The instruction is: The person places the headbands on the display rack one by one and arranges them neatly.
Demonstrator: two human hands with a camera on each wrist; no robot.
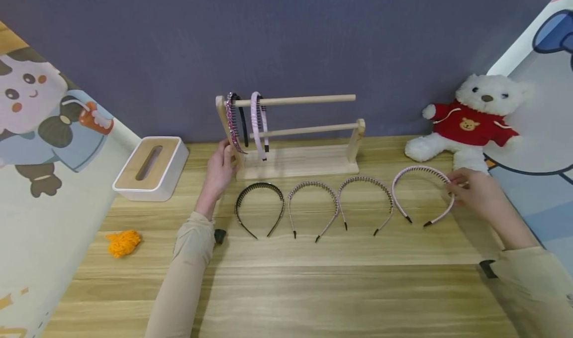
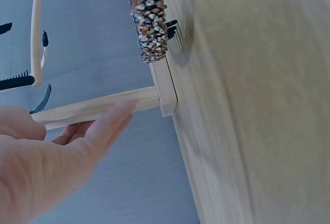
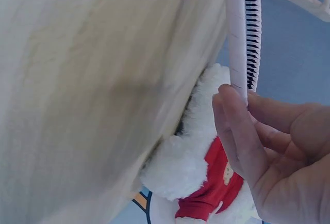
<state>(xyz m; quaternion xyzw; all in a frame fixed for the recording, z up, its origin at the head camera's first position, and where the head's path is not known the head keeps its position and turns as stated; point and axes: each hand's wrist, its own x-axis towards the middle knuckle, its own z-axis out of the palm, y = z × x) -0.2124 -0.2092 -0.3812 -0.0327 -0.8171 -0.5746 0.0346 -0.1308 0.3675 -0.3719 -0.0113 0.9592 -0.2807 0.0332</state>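
Near the surface's point(image 1: 340, 298) back edge, a wooden rack point(image 1: 297, 163), held at its left post by the left grip point(image 1: 219, 165), fingers and thumb closed round. Already hung: two headbands point(image 1: 255, 120). Left off: three loose headbands point(image 1: 313, 183) lying in front; toward the right edge, a pink headband point(image 1: 419, 168), pinched in the right grip point(image 1: 476, 191).

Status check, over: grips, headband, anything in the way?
Left grip holding wooden rack by left post. Right grip pinching pale pink headband by right side. Three other headbands lying before rack. Possible snag: white bear close behind right grip.
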